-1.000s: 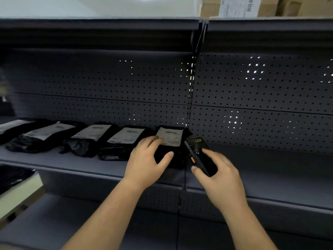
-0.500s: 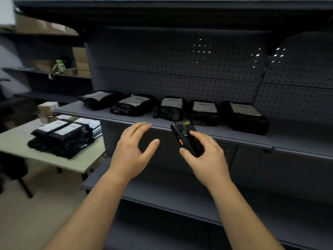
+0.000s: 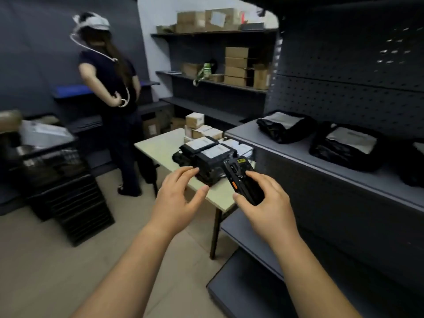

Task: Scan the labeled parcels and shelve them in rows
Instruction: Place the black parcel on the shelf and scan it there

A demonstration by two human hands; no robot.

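Gripping the scanner [image 3: 241, 177], our right hand [image 3: 263, 203] has its thumb on the near side and its fingers curled over the far side. The black unit tilts up and away from us, with an orange button on its left edge. Our left hand [image 3: 179, 193] holds nothing. Its fingers are loosely spread and the fingertips reach the near edge of the stacked parcels [image 3: 206, 154]; we cannot tell whether they touch.

These black parcels with white labels lie on the pale table [image 3: 158, 148], just beyond both hands. Small cardboard boxes [image 3: 195, 120] and more labelled packets sit at the table's far end. To our right runs the grey shelf [image 3: 275, 148], backed by perforated panels. Two black bagged parcels lie on it side by side, label up: a far shelved parcel [image 3: 284, 129] and a near shelved parcel [image 3: 346, 145].

Another person [image 3: 112, 88] stands at the left with their back to us, hands behind them. Black crates [image 3: 68, 191] are stacked on the floor at the left, and brown cartons [image 3: 236, 65] fill the far shelves.
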